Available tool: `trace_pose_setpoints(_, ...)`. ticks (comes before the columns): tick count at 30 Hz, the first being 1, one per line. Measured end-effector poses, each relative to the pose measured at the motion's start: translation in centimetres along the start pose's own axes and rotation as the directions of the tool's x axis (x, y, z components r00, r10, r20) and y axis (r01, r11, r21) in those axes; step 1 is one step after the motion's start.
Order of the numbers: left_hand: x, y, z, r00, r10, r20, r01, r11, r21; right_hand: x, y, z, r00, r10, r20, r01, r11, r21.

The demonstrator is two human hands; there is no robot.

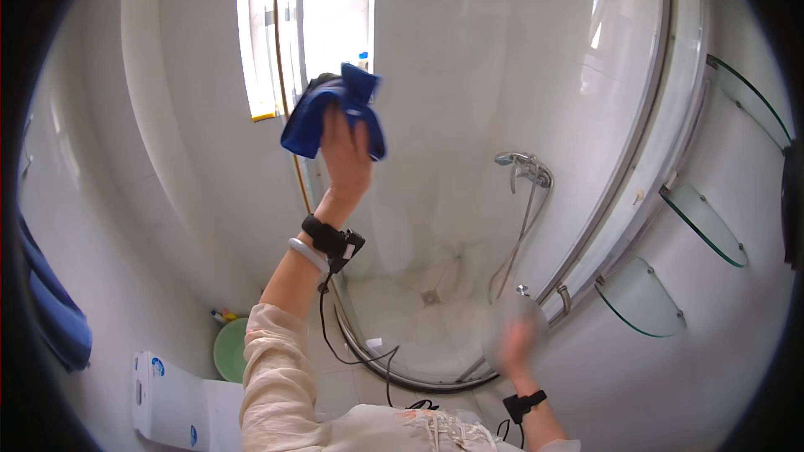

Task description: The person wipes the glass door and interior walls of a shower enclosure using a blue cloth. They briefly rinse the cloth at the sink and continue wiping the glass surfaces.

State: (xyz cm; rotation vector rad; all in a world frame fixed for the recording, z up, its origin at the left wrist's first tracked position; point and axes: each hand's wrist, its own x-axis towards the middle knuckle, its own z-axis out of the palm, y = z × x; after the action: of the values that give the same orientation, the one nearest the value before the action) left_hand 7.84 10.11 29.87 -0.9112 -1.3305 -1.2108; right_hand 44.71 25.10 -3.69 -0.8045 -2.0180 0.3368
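Raised ahead of me, my left hand (pixel 345 155) grips a bunched blue cloth (pixel 314 121) with its fingers pressed into it. The cloth lies against, or just in front of, the curved glass shower panel (pixel 435 117), by its brown-edged upright at the left. Low on the right, my right hand (pixel 517 336) is smeared by motion. A round greyish blur surrounds it, and I cannot make out what that is or whether the fingers hold it. Close by that hand is a small metal door knob (pixel 523 290). Black straps with a cable are on both wrists.
Behind the glass hang a chrome mixer tap (pixel 523 169) and its hose; a drain (pixel 430 298) is in the floor. Glass corner shelves (pixel 641 301) jut from the right wall. A white toilet (pixel 167 402), green basin (pixel 229 350) and blue towel (pixel 54 305) are left.
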Motion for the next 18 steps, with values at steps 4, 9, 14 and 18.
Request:
trace_pose_setpoints(4, 5.0, -1.0, -2.1, 0.99, -0.01, 0.139, 0.026, 0.993, -0.112, 0.1, -0.2, -0.8, 0.999, -0.04, -0.012, 0.04, 0.998, 0.049)
trace_pose_setpoints(9, 15.0, -6.7, -2.5, 0.995, -0.099, 0.009, 0.1, 0.994, -0.042, 1.1, -3.6, -0.9, 0.996, 0.008, -0.091, -0.003, 0.998, 0.061)
trace_pose_setpoints(14, 18.2, -5.1, -0.8, 1.0, -0.021, -0.012, 0.023, 0.975, 0.22, 0.3, -2.7, -0.9, 0.962, 0.271, -0.036, -0.255, 0.938, 0.236)
trace_pose_setpoints(18, 13.1, -8.5, 0.3, 0.983, 0.146, -0.115, -0.141, 0.989, 0.051, 0.4, -3.8, 0.1, 0.948, 0.31, -0.071, -0.282, 0.922, 0.264)
